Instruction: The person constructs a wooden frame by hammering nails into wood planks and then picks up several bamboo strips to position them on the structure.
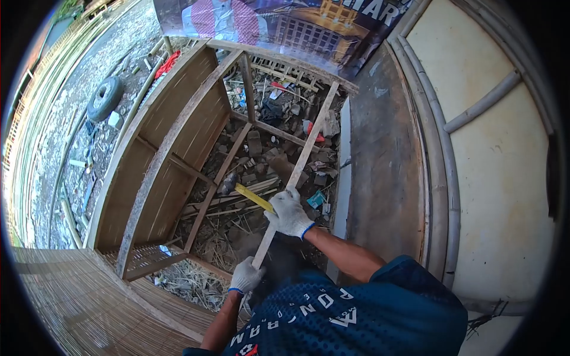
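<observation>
My left hand (246, 276), in a white knit glove, is closed around the near end of a pale wooden slat (312, 139). The slat runs away from me along the right side of a wooden frame (160, 151). Further up, my right hand (289, 215), also gloved, is closed on a hammer (253, 196) with a yellow handle. That hand lies over the slat as well, though its grip on the wood is partly hidden. The hammer's dark head points left, above the frame's open interior.
Rubble and scraps (255, 151) cover the ground inside the frame. A brown panel (386, 154) and bamboo poles (442, 160) border the right. Woven bamboo (59, 302) lies at lower left, a tyre (105, 98) beyond. A printed banner (285, 26) hangs at the far end.
</observation>
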{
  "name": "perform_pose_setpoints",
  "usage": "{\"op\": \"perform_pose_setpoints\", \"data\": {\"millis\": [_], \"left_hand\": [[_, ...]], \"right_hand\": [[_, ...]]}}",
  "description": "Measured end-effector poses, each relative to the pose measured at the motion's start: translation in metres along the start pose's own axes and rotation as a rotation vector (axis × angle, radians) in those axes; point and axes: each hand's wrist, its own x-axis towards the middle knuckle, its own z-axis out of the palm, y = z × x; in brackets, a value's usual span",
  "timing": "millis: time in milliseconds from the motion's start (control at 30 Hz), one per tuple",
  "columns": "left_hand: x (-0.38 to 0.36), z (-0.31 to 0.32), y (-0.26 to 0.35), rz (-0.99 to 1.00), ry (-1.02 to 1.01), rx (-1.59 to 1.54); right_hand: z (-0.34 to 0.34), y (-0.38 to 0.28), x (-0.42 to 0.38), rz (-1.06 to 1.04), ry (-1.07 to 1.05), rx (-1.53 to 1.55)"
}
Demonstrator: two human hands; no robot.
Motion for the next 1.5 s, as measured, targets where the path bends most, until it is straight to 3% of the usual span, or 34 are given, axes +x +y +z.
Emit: {"op": "perform_pose_setpoints", "data": {"millis": [200, 333, 467, 500, 533, 567, 633, 700, 800, 900, 1333, 1400, 1500], "left_hand": [[-0.011, -0.004, 0.022, -0.123, 0.086, 0.027], [-0.015, -0.002, 0.02, -0.097, 0.142, -0.08], [-0.012, -0.009, 0.009, -0.097, -0.097, -0.382], [-0.011, -0.014, 0.008, -0.09, -0.177, -0.445], [-0.01, -0.019, 0.009, -0.08, -0.258, -0.507], [-0.007, -0.02, 0.009, -0.158, -0.243, -0.384], [0.004, -0.003, -0.004, -0.155, -0.139, -0.31], [0.001, 0.004, -0.001, -0.128, -0.037, -0.189], [-0.007, 0.0, 0.013, -0.131, 0.062, -0.015], [-0.006, 0.004, 0.014, -0.115, 0.137, 0.027], [-0.014, 0.007, 0.006, -0.115, 0.139, -0.068], [-0.035, -0.005, 0.009, -0.059, 0.204, -0.114], [-0.078, -0.012, -0.017, 0.084, 0.575, -0.435]], "right_hand": [[0.002, -0.02, -0.017, 0.08, 0.364, 0.184], [-0.012, -0.029, -0.068, 0.27, 0.458, 0.226], [-0.016, -0.012, -0.133, 0.616, 0.423, 0.283], [-0.014, 0.001, -0.149, 0.779, 0.326, 0.32], [-0.011, 0.012, -0.165, 0.936, 0.196, 0.116], [-0.003, 0.029, -0.181, 1.025, 0.273, 0.5], [0.018, 0.085, -0.222, 1.276, 0.141, 0.863], [0.032, 0.131, -0.261, 1.514, -0.119, 0.786], [0.037, 0.138, -0.313, 1.239, -0.645, 0.056], [0.039, 0.139, -0.333, 1.054, -0.861, -0.073], [0.024, 0.119, -0.302, 0.818, -1.079, -0.127], [0.02, 0.128, -0.299, 0.767, -1.136, -0.178], [0.018, 0.145, -0.294, 0.685, -1.207, -0.246]]}}
